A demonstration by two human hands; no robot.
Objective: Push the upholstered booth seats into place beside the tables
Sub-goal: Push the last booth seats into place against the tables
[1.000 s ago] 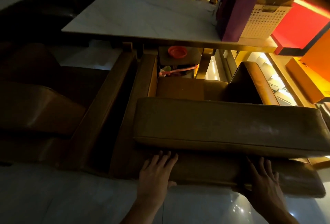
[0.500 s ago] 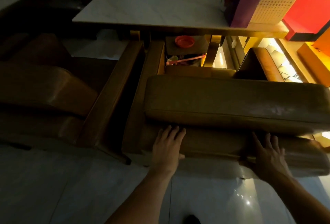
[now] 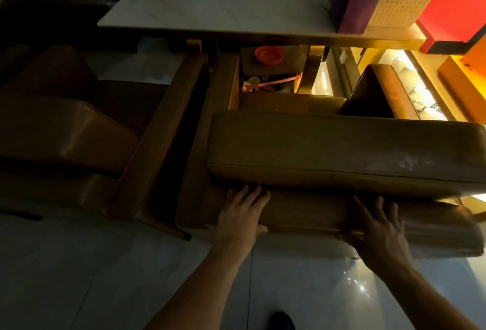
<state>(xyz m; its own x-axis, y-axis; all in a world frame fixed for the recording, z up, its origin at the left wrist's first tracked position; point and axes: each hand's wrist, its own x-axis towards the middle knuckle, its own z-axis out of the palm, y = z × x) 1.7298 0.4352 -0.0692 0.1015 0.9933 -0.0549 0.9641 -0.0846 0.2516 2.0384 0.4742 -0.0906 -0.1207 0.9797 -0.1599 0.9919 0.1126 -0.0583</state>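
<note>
Booth seat (image 3: 342, 153), tan and padded; left hand (image 3: 240, 220), right hand (image 3: 381, 232) press flat.

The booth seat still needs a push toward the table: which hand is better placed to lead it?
Probably the left hand: it lies flat on the booth seat back, directly below the table. The right hand presses nearer the seat's outer end, so it mostly steadies.
</note>
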